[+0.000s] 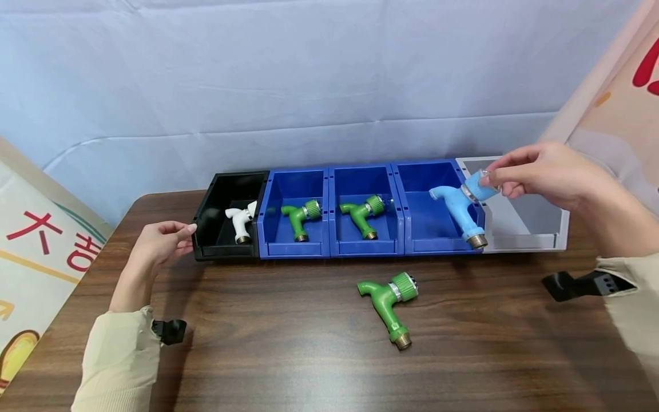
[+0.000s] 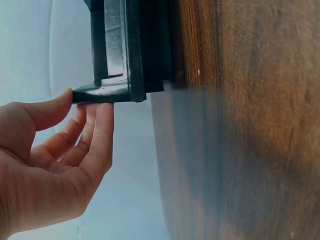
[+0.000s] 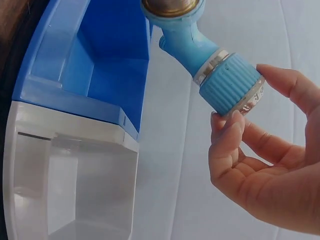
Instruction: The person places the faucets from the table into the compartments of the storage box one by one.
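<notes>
My right hand (image 1: 548, 174) pinches the ribbed knob of a light blue faucet (image 1: 458, 209), its brass threaded end pointing down. The faucet is above the rightmost blue bin (image 1: 417, 246), near the grey bin (image 1: 535, 243); in the right wrist view, thumb and fingertips grip the knob's end. At the row's left end, my left hand (image 1: 159, 243) holds the side edge of the black bin (image 1: 226, 252) between thumb and fingers. A white faucet (image 1: 240, 222) lies in that bin. Green faucets (image 1: 297, 217) lie in the left and middle blue bins.
Another green faucet (image 1: 386, 303) lies on the brown wooden table (image 1: 268, 343) in front of the bins. The bins stand side by side along the back, before a pale cloth backdrop (image 1: 309, 74). Printed cloths hang at both sides.
</notes>
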A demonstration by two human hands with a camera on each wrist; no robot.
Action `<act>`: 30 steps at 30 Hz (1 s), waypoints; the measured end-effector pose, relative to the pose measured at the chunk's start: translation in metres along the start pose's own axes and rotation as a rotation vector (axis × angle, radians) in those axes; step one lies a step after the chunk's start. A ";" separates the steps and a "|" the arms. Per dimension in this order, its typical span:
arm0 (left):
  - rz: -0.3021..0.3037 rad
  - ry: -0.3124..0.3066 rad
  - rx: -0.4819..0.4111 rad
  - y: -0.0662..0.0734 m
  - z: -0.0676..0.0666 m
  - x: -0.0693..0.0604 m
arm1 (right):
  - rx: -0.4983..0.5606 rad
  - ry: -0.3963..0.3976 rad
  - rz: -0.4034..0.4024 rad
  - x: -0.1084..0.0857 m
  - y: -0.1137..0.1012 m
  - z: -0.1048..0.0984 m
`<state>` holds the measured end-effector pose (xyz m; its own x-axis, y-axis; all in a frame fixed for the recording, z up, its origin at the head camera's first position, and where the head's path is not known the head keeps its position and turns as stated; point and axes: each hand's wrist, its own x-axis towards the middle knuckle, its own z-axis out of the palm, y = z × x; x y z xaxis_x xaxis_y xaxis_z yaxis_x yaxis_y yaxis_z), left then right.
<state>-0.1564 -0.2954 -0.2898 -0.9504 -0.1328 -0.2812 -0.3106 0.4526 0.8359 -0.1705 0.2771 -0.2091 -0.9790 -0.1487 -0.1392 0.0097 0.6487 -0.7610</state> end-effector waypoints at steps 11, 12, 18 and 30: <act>0.008 -0.001 0.005 0.000 0.001 0.000 | 0.034 0.063 0.018 0.013 -0.004 0.004; 0.008 -0.001 0.008 0.000 0.001 0.000 | 0.032 0.071 0.013 0.015 -0.004 0.006; 0.009 0.003 0.019 0.001 0.002 0.000 | 0.042 0.124 -0.009 0.022 -0.006 0.014; 0.008 0.002 0.021 0.000 0.002 0.001 | 0.029 0.162 0.039 0.033 -0.013 0.026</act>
<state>-0.1574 -0.2932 -0.2908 -0.9528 -0.1312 -0.2739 -0.3029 0.4723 0.8277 -0.1973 0.2446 -0.2199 -0.9978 -0.0004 -0.0667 0.0516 0.6290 -0.7757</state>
